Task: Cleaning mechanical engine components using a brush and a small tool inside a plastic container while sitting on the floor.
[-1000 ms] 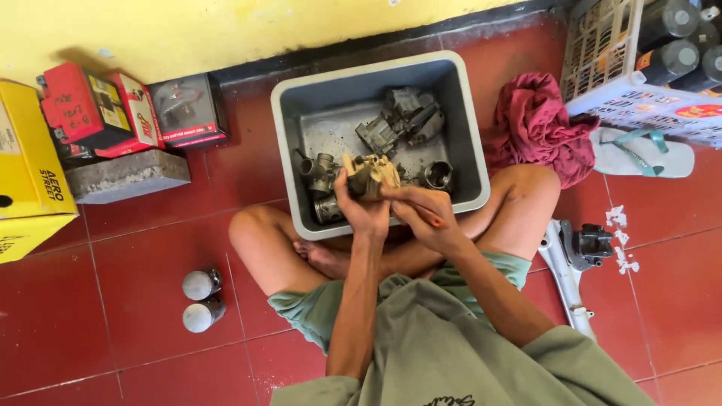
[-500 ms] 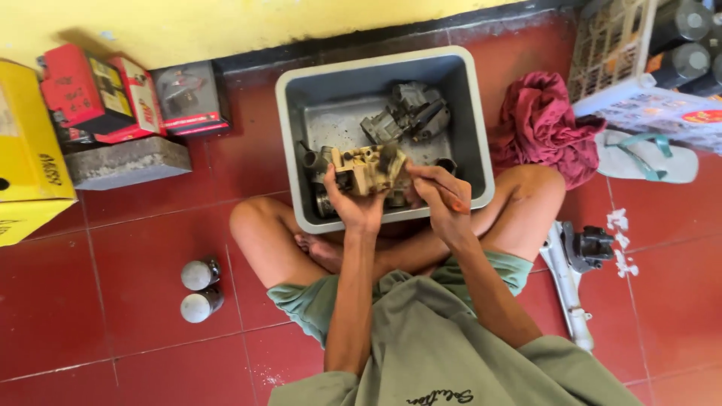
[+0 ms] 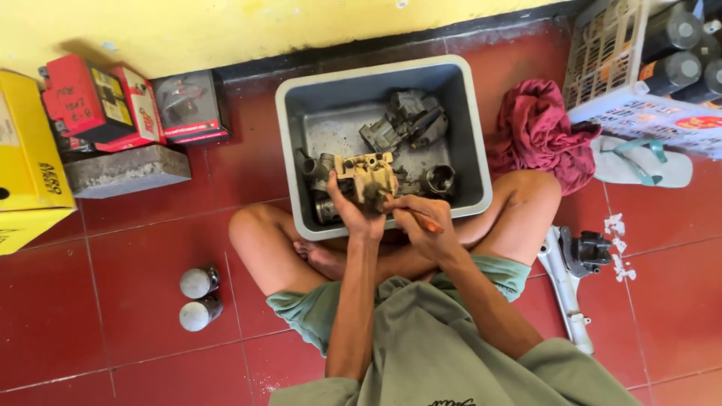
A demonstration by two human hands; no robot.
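Note:
I sit cross-legged on the red tile floor with a grey plastic tub [image 3: 474, 128] between my knees. My left hand [image 3: 350, 213] grips a tan, dirty metal engine part [image 3: 367, 175] and holds it over the tub's near side. My right hand [image 3: 421, 225] is closed on a thin orange-handled tool [image 3: 429, 221] whose tip meets the part's lower edge. Inside the tub lie several greasy dark metal parts [image 3: 410, 124] and a round cylinder piece [image 3: 438, 179].
A maroon rag [image 3: 538, 131] and a sandal [image 3: 639, 162] lie to the right. A white basket of dark cans [image 3: 662, 68] stands at the top right. Red and yellow boxes [image 3: 90, 105], a concrete block [image 3: 124, 169] and two grey canisters [image 3: 199, 297] are on the left. A white metal bracket [image 3: 568, 278] rests by my right knee.
Both hands stay on the part and tool. The part has turned slightly in my left hand, and the tool tip has shifted along its lower edge.

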